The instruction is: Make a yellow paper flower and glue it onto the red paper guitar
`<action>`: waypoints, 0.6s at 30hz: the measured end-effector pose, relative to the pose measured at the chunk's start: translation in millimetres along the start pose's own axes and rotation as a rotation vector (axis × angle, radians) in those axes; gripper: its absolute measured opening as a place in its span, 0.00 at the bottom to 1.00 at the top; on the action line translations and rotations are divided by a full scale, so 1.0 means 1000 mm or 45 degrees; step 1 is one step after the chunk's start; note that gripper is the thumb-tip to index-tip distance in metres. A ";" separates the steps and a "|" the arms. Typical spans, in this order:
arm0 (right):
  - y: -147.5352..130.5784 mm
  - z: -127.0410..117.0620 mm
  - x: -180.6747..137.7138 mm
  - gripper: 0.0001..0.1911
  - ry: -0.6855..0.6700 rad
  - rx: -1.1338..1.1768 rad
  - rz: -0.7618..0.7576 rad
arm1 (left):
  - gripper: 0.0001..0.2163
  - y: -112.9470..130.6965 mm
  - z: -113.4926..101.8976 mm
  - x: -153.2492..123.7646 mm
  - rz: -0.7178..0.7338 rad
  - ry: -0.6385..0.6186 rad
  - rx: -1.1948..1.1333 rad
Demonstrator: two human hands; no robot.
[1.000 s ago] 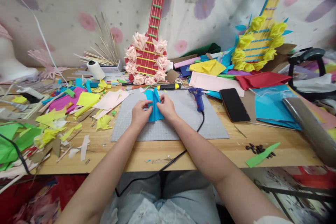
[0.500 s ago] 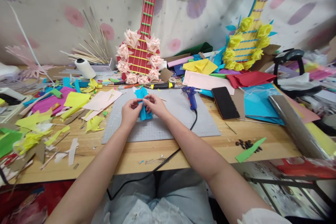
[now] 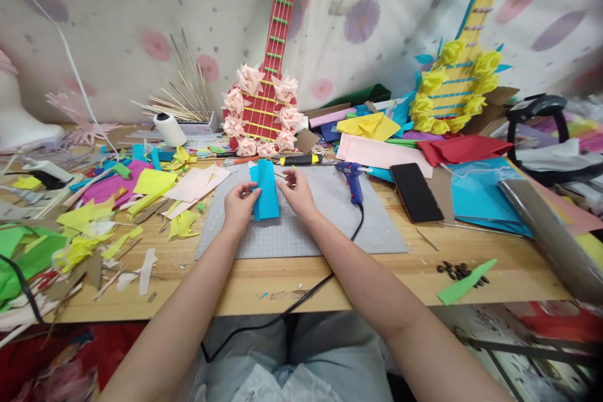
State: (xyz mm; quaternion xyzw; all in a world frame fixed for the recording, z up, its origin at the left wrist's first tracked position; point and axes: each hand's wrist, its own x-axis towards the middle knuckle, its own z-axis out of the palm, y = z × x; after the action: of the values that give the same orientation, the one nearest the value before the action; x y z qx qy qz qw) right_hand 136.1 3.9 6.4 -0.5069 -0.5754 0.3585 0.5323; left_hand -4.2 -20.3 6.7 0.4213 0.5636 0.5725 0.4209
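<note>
A folded strip of bright blue crepe paper (image 3: 267, 191) stands out over the grey cutting mat (image 3: 330, 226). My left hand (image 3: 241, 204) pinches its left edge between thumb and fingers. Beside the strip's right edge is my right hand (image 3: 298, 193), its thumb and bent fingers slightly apart; I see nothing held in it. A thin stick shows partly behind its fingertips. To the right on the mat lies a blue glue gun (image 3: 351, 182), its black cord running toward the front edge of the table.
Paper scraps (image 3: 89, 217) cover the left side. At the back stand a red paper guitar (image 3: 261, 110) with pink flowers and a yellow one (image 3: 452, 91). On the right are a phone (image 3: 417, 191), blue paper sheets (image 3: 485, 195), dark beads (image 3: 459, 271) and a green strip (image 3: 466, 281).
The blue paper has spread wider and flatter. My right hand has come away from its middle to the right side, while the left keeps its grip. The view has shifted slightly left.
</note>
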 end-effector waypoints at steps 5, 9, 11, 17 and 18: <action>-0.002 0.002 -0.003 0.27 -0.303 0.513 0.480 | 0.19 0.001 0.002 -0.001 -0.003 -0.093 -0.100; -0.005 0.001 -0.007 0.27 -0.368 0.658 0.533 | 0.18 0.001 0.005 -0.004 0.001 -0.145 -0.096; -0.003 0.001 -0.006 0.27 -0.320 0.651 0.503 | 0.18 0.002 0.005 -0.005 -0.003 -0.161 -0.062; 0.001 0.003 -0.005 0.28 -0.290 0.602 0.438 | 0.18 0.004 0.007 -0.007 -0.062 -0.158 0.000; 0.001 0.003 -0.005 0.28 -0.289 0.595 0.436 | 0.18 0.004 0.007 -0.007 -0.065 -0.154 -0.002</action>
State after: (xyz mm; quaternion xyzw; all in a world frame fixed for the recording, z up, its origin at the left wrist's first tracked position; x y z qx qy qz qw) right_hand 133.0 -0.3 3.8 -0.4173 -0.4395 0.6198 0.4986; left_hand 5.0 -24.9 10.6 0.4402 0.5472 0.5356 0.4690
